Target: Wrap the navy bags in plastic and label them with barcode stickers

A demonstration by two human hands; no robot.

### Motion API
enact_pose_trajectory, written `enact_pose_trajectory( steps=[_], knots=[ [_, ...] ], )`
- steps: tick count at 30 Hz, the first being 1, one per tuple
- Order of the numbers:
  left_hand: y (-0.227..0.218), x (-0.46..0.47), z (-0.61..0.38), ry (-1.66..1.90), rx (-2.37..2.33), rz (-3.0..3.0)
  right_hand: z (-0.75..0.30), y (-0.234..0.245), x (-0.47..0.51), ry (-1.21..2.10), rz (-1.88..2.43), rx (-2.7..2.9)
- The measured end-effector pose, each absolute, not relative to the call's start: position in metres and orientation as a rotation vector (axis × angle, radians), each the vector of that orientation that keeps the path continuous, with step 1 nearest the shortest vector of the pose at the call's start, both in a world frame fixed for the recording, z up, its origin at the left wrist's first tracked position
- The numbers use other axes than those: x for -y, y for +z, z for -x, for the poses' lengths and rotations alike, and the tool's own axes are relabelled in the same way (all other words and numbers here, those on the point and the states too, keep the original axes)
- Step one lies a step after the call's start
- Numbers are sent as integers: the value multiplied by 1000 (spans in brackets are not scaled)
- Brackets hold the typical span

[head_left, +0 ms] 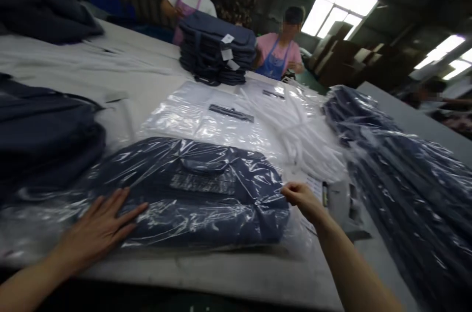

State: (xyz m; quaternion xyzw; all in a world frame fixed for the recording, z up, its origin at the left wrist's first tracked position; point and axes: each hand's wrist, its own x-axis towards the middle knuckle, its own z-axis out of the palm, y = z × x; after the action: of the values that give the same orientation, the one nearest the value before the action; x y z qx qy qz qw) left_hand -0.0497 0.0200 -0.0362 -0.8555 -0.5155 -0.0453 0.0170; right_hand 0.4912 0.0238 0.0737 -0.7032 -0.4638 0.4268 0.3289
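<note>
A dark navy fabric bag point(221, 221) with a short handle lies flat in front of me inside a clear plastic bag point(299, 235). My left hand point(98, 233) rests on the left part of the wrapped bag, fingers spread. At its right edge, my right hand point(305, 203) is closed in a pinch on the clear plastic. Just beyond, flat clear plastic bags point(180, 115) with dark printed strips cover the table. Under and beside my right wrist lie a printed sheet point(314, 186) and small items too blurred to name.
Navy bags point(44, 135) are piled at the left. Plastic-wrapped navy bags point(416, 194) fill the right side. A tagged stack of navy bags point(214, 48) stands across the white table point(129, 51). Two people in aprons are at the far side.
</note>
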Motion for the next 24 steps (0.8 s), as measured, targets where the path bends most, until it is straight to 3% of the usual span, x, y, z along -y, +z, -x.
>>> enact_pose_trajectory(
  steps=[5, 8, 10, 14, 20, 24],
  knots=[
    [-26, -16, 43, -116, 1726, 2693, -304, 80, -111, 1695, 1293, 1831],
    [-20, -16, 37, -120, 1712, 2721, -208, 71, -137, 1830, 1063, 2179],
    [-22, -15, 37, -166, 1708, 2720, -156, 62, -145, 1643, 1026, 2577],
    [-31, -14, 41, -285, 1716, 2717, -97, 45, -151, 947, 1169, 3178],
    [-37, -14, 43, -348, 1610, 2692, -128, 51, -179, 452, 1609, 3115],
    [-39, -13, 43, -411, 1591, 2677, -130, 62, -172, 359, 1656, 3002]
  ],
)
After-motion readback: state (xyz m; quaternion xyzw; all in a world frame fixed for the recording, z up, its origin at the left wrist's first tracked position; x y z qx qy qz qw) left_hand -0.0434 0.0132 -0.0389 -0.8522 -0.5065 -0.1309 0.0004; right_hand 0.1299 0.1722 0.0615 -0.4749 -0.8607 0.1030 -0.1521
